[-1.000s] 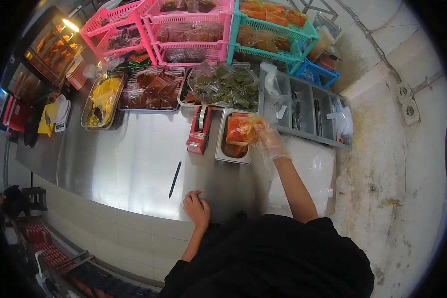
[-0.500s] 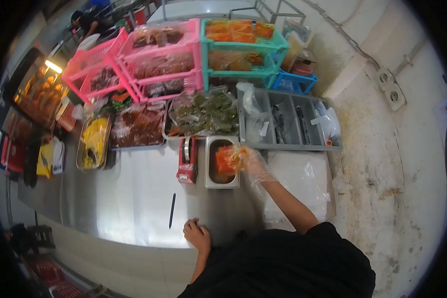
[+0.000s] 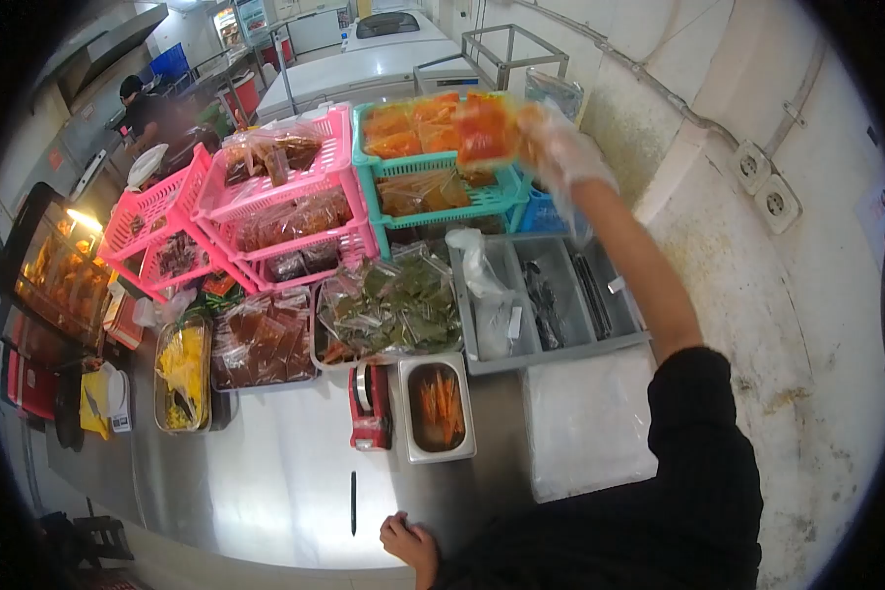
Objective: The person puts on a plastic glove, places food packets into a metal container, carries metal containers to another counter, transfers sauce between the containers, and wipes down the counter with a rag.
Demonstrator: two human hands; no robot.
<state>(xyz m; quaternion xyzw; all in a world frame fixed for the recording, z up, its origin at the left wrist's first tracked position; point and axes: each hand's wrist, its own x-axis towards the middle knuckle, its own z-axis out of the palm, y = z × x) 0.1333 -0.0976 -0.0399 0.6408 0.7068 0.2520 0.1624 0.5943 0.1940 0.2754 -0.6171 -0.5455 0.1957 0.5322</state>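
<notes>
My right hand (image 3: 565, 157), in a clear plastic glove, is shut on a plastic bag of orange-red food (image 3: 487, 130), blurred by motion. It holds the bag over the top tier of the turquoise basket rack (image 3: 497, 209), where similar orange bags (image 3: 398, 133) lie. My left hand (image 3: 406, 541) rests at the table's front edge, fingers curled in, nothing visible in them. A black pen (image 3: 353, 503) lies to its upper left. Beyond stand a red tape bag sealer (image 3: 371, 433) and a metal pan (image 3: 467, 423) with orange strips in brownish liquid.
Pink baskets (image 3: 339, 182) of bagged food stand left of the turquoise rack. Ahead are trays of green packets (image 3: 393, 300) and brown packets (image 3: 265, 344). A grey divided bin (image 3: 501, 364) and white plastic sheets (image 3: 590, 423) sit on the right. Another person (image 3: 147, 113) is far back left.
My right hand has carried the bag from above the metal pan up and away to the turquoise rack. The view has tilted upward. My left hand stays at the table edge.
</notes>
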